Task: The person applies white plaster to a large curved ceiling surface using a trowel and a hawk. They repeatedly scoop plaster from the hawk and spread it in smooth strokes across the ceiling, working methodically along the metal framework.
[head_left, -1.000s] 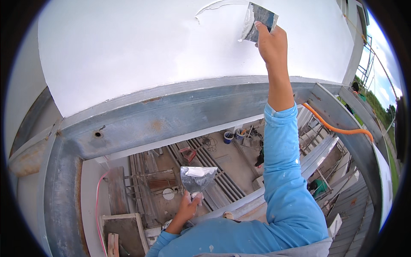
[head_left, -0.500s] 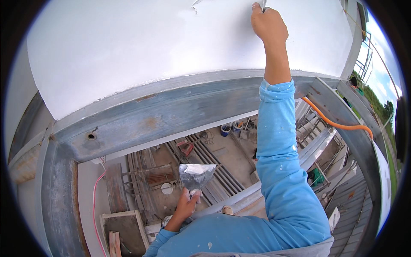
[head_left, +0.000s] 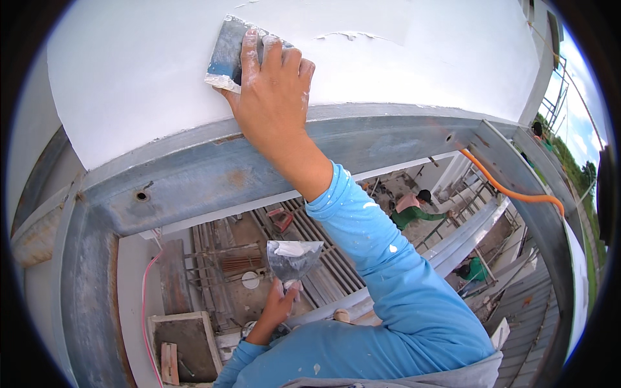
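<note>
The right hand [head_left: 275, 97] is raised in front of a white wall [head_left: 149, 84], its fingers spread over the back of a wide scraper [head_left: 226, 48] and its thumb tucked under the lower edge, so the grip is narrow and loaded. From this hand the visible blade lies at 10 to 11 o'clock, in contact with the fingers and tilted, with white paste smeared along its edges. It lies at or very near the wall; whether the full edge touches cannot be told. A rough ridge of paste [head_left: 352, 35] sits on the wall at about 2 o'clock from the hand.

The left hand [head_left: 277, 307] is low, at 6 o'clock from the right one and well apart from it. It is closed around the handle end of a second scraper [head_left: 294, 264], whose blade lies just past 12 o'clock from that hand and carries a lump of white paste [head_left: 290, 248] near its far edge.

A steel beam [head_left: 187, 178] crosses behind the right forearm. An orange hose [head_left: 511, 191] hangs at 4 o'clock from the right hand, and a pink cord [head_left: 145, 284] runs at 9 o'clock from the left.
</note>
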Tool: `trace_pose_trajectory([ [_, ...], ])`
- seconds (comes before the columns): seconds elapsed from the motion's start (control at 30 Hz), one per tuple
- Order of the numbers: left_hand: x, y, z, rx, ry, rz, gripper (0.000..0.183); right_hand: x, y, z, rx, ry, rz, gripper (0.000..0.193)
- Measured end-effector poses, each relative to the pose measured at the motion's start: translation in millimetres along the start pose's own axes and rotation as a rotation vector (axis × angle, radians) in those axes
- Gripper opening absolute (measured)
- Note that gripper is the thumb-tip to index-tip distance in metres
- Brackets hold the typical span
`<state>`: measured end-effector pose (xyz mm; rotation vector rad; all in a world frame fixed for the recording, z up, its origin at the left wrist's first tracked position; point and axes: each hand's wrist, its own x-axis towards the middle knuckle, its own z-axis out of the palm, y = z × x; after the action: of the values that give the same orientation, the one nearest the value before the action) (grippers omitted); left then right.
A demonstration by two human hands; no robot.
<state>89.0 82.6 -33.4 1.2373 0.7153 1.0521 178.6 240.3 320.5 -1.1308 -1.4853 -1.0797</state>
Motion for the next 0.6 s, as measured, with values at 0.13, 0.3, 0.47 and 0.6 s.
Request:
trace_pose_trajectory([
  [0.13,-12,2,1,0.013,0.001,-0.019,0.031,-8,23,-40,0.049,-0.114,-0.203,0.050],
  [0.3,-9,12,8,-0.159,-0.018,-0.092,0.031,47,144,-86,0.322,0.042,0.331,0.036],
  [0.47,-8,12,4,-0.178,-0.025,-0.083,0.033,93,238,-70,0.041,-0.046,0.564,0.043],
  [0.6,-9,13,1,-0.148,-0.030,-0.111,0.034,106,226,-51,0.028,-0.175,0.608,0.040],
])
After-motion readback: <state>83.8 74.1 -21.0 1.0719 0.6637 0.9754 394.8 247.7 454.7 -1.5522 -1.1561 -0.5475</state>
